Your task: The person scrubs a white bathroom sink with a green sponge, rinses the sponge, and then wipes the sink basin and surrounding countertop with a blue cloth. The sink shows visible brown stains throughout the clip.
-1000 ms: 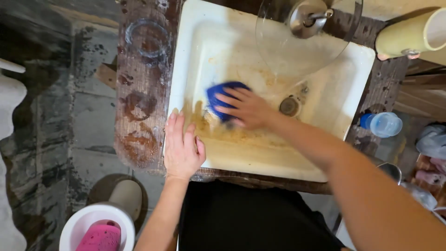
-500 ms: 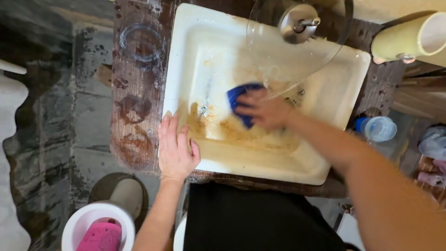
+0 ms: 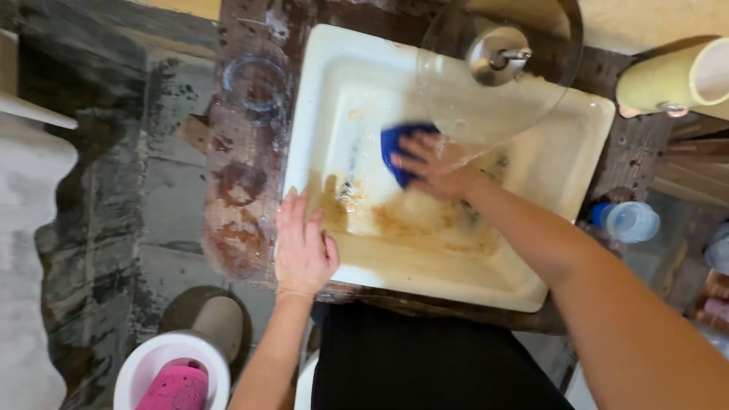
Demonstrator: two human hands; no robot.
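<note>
Right, the right hand (image 3: 431, 165) is down inside the sink (image 3: 585, 129), fingers spread flat and pressing a blue cloth (image 3: 398, 150) against the far part of the basin floor; it presses the cloth rather than closing round it. That cloth sits under the fingertips, just left of the hand, partly beneath the edge of a clear glass disc (image 3: 493, 83) that overhangs the basin from the far side. One cloth, and one disc with a metal fitting (image 3: 495, 55) at its middle.

Over to the left hand (image 3: 304, 247): open, palm down, fingers together and flat on the near left rim of the sink, holding nothing (braced there, by the look of it).

One white square sink, and its floor is streaked with brown grime (image 3: 402, 220), heaviest in the near half between the two hands. It stands on a dark, stained wooden counter (image 3: 239, 190) marked with round rings.

Further out, at the right edge, one small clear bottle with a blue cap (image 3: 629, 220) lies beside the sink, and one pale yellow cylinder (image 3: 672, 76) lies at the far right. Near left, down on the floor, stands one white tub (image 3: 144, 364) with something pink (image 3: 173, 389) inside.
</note>
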